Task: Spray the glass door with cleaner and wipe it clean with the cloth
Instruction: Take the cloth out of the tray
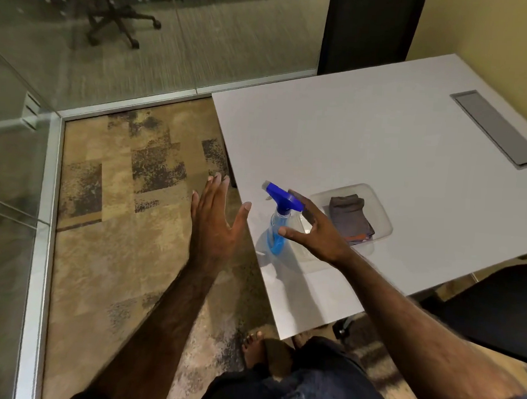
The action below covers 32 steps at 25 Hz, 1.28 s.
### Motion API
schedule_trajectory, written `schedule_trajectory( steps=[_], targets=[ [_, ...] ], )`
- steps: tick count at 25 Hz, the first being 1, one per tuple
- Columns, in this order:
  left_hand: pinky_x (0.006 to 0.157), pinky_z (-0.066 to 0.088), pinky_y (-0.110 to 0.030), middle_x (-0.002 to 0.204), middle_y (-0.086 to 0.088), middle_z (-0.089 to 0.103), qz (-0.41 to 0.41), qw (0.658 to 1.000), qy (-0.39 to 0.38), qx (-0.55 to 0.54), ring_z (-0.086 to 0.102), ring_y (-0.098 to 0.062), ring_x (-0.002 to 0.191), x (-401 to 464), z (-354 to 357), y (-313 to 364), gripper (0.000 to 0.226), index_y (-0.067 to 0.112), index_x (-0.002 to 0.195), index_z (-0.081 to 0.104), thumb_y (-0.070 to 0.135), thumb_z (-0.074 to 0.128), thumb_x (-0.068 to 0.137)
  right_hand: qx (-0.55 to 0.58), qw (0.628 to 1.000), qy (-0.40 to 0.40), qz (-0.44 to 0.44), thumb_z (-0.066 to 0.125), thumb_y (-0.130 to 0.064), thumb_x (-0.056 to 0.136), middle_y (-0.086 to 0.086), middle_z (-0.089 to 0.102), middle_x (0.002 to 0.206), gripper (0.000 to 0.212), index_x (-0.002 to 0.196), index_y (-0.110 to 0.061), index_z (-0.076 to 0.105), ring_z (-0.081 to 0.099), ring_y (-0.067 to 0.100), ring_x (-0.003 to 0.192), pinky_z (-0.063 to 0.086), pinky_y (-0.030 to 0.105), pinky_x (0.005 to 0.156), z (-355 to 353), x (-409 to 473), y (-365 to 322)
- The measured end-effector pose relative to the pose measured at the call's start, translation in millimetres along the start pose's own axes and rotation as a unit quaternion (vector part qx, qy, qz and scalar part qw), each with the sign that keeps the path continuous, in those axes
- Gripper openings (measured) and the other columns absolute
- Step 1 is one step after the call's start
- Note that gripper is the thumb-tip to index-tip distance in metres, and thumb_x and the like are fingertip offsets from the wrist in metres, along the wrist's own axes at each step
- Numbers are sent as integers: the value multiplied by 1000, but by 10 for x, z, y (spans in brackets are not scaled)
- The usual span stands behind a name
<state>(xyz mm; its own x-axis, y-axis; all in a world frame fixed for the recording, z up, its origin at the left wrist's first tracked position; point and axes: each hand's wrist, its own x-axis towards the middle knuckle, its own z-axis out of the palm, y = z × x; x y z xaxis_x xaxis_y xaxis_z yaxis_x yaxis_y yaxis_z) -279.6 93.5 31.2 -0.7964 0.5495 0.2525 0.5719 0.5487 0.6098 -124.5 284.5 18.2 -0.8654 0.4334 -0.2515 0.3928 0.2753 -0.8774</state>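
Observation:
A clear spray bottle [275, 227] with a blue trigger head and blue liquid stands upright near the left front edge of the white table [366, 137]. My right hand [315, 226] hovers just right of the bottle, fingers spread around the trigger head, not gripping it. My left hand [217, 218] is open and flat, held over the carpet to the left of the table edge. A folded grey cloth [348, 217] lies in a clear plastic tray [380, 217] just behind my right hand. Glass walls [173, 36] run along the far side and the left, with the glass door among them.
A metal floor track [44, 218] frames the glass at the left and far side. A dark office chair [500, 312] sits at the table's right front. A grey cable hatch [497, 132] is set in the table's far right. My bare feet [254, 348] stand on patterned carpet.

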Motion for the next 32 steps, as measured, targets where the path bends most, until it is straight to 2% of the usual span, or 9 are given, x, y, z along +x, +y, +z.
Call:
schedule_trajectory(
  steps=[3,4,7,10,13,19,23,27,32],
  targets=[
    [133,20,-59,167,-16,44,60,997,50,-6,35,-32,160,154,10,632,65,4,156,49,42,60,105,-9,1000,26,-10,81,-70,84,-21,36,174,86,154,-68,32,36,3,156,34,38,127,-487,-134,128],
    [133,21,-58,166,-18,46,102,993,62,-7,35,-34,159,287,226,1217,64,2,155,50,39,61,105,11,999,38,-8,81,-74,82,-25,37,172,85,153,-70,34,36,-1,156,33,35,128,-1034,-222,299],
    [132,23,-57,163,-22,48,172,979,109,-3,38,-39,157,311,91,1535,61,-2,152,51,38,59,106,27,998,61,-11,85,-70,80,-35,45,163,83,150,-70,40,39,-10,153,31,25,126,-1090,-293,395],
    [131,28,-58,161,-25,49,274,953,122,-39,42,-43,155,125,103,1669,57,-4,150,49,28,65,106,19,997,73,-1,89,-56,85,-32,51,160,84,156,-56,45,43,-10,150,34,23,124,-1089,-368,451],
    [130,33,-55,161,-24,50,331,936,89,-75,41,-38,157,14,383,1844,56,-4,151,51,20,69,104,0,995,101,0,87,-39,93,-12,59,156,78,161,-34,48,54,5,146,42,34,125,-1279,-322,543],
    [133,27,-49,171,-15,38,257,952,-166,5,31,-29,162,1,1329,1901,57,0,159,44,26,57,110,-131,986,99,25,83,-16,95,8,60,155,68,155,-11,53,55,25,145,41,41,125,-1645,-49,879],
    [138,5,-39,179,-10,18,179,934,-299,81,14,-25,168,122,1838,1647,60,6,168,21,26,40,115,-236,971,44,7,81,-15,93,9,57,156,66,153,-11,54,50,30,146,38,37,124,-1669,178,1047],
    [134,0,-33,181,-6,8,133,913,-363,126,6,-22,168,188,2150,1462,63,11,170,10,30,34,116,-309,951,18,2,80,-14,92,14,53,160,69,155,-7,53,47,33,149,37,37,125,-1643,332,1158],
    [131,-5,-28,180,-6,11,103,916,-369,114,8,-22,168,165,2331,1379,61,10,170,14,24,36,115,-373,928,8,10,67,-21,96,22,62,145,54,145,0,58,58,41,131,48,45,112,-1595,454,1241]
  ],
)
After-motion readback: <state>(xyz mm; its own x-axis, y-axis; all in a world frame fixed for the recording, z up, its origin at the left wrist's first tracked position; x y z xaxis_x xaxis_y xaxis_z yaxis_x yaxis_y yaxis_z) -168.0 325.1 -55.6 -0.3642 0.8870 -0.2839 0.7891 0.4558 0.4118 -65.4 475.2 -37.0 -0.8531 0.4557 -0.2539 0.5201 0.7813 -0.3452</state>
